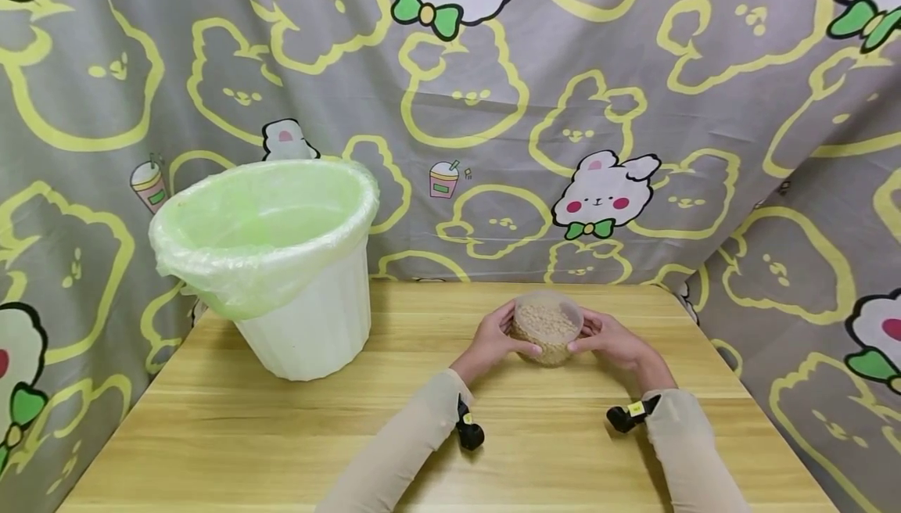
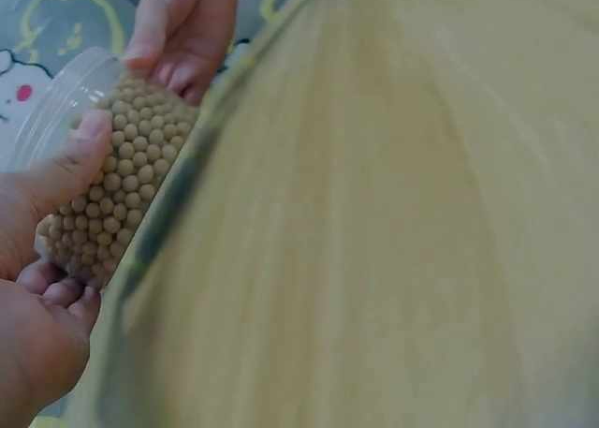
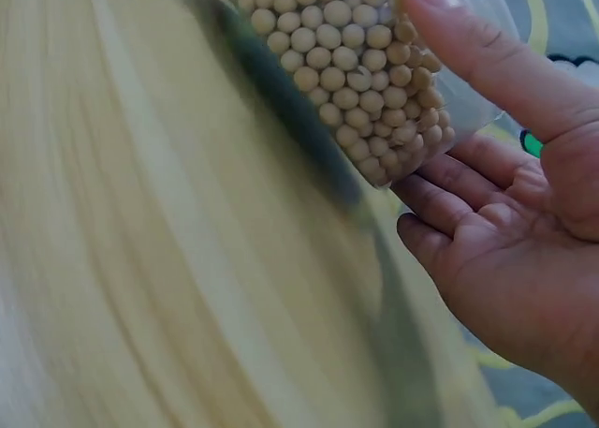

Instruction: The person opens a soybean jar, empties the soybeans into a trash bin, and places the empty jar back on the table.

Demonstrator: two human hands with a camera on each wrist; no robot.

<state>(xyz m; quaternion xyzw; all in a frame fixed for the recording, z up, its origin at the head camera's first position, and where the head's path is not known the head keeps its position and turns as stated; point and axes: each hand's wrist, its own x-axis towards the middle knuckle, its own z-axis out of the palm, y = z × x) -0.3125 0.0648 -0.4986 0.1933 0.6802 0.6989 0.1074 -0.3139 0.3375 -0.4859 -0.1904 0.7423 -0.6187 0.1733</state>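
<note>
As I cup the clear soybean tub point(image 1: 547, 330) between left hand point(image 1: 493, 339) and right hand point(image 1: 611, 339), fingers curled round its sides, I judge it heavy, thin-walled, slippery; best gripped low.

The tub point(image 1: 547, 331) is clear, smooth plastic, packed with matt beige beans point(image 3: 356, 63). The bin point(image 1: 310, 317) is ribbed white plastic, lined with a thin, glossy green bag point(image 1: 260, 224). The tabletop point(image 1: 281, 435) shows pale wood grain with a matt finish. Printed cloth point(image 1: 633, 67) hangs behind.

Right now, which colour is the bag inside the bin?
Pale green bag, best seen in head view.
</note>
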